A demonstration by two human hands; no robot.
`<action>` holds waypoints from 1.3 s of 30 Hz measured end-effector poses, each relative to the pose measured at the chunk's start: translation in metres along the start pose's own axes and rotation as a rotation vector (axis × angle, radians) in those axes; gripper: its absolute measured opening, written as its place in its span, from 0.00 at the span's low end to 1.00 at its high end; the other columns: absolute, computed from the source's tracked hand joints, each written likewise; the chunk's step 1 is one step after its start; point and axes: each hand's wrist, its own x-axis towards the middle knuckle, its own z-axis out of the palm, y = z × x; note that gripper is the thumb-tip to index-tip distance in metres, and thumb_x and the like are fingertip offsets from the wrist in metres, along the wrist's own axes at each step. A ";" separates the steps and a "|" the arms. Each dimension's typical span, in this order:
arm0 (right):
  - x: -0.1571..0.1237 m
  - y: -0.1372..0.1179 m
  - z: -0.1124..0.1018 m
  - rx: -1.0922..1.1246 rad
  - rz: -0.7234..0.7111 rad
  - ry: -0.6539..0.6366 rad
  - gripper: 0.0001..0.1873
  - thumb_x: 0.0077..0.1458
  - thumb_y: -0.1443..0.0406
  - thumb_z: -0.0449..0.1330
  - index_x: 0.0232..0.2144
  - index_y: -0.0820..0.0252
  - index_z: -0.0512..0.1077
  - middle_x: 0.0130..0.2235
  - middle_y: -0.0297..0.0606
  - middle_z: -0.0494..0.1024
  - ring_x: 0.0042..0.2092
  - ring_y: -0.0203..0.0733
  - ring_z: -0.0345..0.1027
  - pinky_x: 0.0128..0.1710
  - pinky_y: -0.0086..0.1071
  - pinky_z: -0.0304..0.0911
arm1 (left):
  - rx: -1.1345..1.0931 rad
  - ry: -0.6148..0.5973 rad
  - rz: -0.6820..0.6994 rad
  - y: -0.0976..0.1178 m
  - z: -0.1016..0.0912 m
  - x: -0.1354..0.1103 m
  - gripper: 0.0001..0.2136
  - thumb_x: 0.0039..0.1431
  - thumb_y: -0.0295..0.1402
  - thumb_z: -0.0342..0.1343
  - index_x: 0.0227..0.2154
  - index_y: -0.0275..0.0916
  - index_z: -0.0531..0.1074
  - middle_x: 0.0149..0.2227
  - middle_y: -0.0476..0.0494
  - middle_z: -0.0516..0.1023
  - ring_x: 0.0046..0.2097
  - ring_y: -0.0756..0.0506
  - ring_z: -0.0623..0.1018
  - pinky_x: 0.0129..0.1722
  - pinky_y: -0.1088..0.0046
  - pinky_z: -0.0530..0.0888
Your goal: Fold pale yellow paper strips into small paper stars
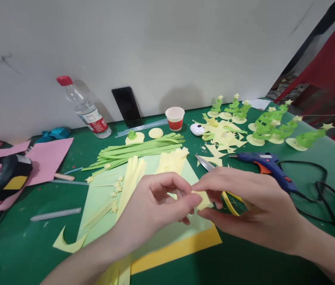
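1. From my remote seat: pale yellow paper piece [204, 201] at clock centre, between the fingertips of both hands.
2. Left hand [155, 206]: thumb and forefinger bent in close by the paper; can't tell if they pinch it.
3. Right hand [256, 209]: thumb and fingers parted around the paper, grip partly hidden; can't tell what they pinch, if anything.
4. In the way: scissors [229, 203], partly under the right hand, blade out toward 12.
5. Under the hands: light green sheet [99, 211]; yellow sheet [179, 251] sticks out at 7.
6. 2 o'clock: blue glue gun [264, 159] on the green desk [244, 265], black cord looping toward 3.
7. 1 to 2: green spiral ornaments with star tops on round bases.
8. 12 to 1: pile of paper scraps [223, 136].
9. 11: paper cup [175, 118].
10. 10 to 11: bottle [91, 113] and black phone [126, 106], both by the wall.
11. 10: green strips [140, 148]; pale yellow strips [130, 180] nearer 9.
12. 9: whitish stick [56, 214]; pink sheet [47, 160] farther out toward 10.
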 end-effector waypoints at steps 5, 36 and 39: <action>-0.001 0.004 0.001 -0.086 -0.124 0.012 0.10 0.55 0.76 0.54 0.37 0.59 0.69 0.32 0.35 0.78 0.31 0.33 0.71 0.28 0.24 0.67 | 0.003 -0.006 -0.057 0.000 0.001 0.002 0.08 0.42 0.23 0.65 0.17 0.36 0.72 0.16 0.58 0.72 0.20 0.58 0.70 0.20 0.89 0.68; 0.001 0.006 -0.011 -0.158 -0.167 -0.044 0.11 0.55 0.76 0.55 0.40 0.64 0.70 0.32 0.37 0.78 0.31 0.31 0.70 0.29 0.22 0.66 | -0.179 -0.152 -0.120 0.001 -0.007 0.005 0.07 0.46 0.21 0.64 0.19 0.39 0.79 0.19 0.56 0.80 0.23 0.56 0.78 0.27 0.86 0.75; 0.001 0.006 -0.009 -0.156 -0.159 -0.067 0.11 0.56 0.75 0.54 0.41 0.64 0.70 0.32 0.38 0.78 0.31 0.32 0.71 0.29 0.22 0.66 | -0.162 -0.130 -0.122 0.000 -0.005 0.005 0.09 0.42 0.19 0.66 0.17 0.39 0.77 0.19 0.57 0.79 0.23 0.56 0.77 0.27 0.86 0.73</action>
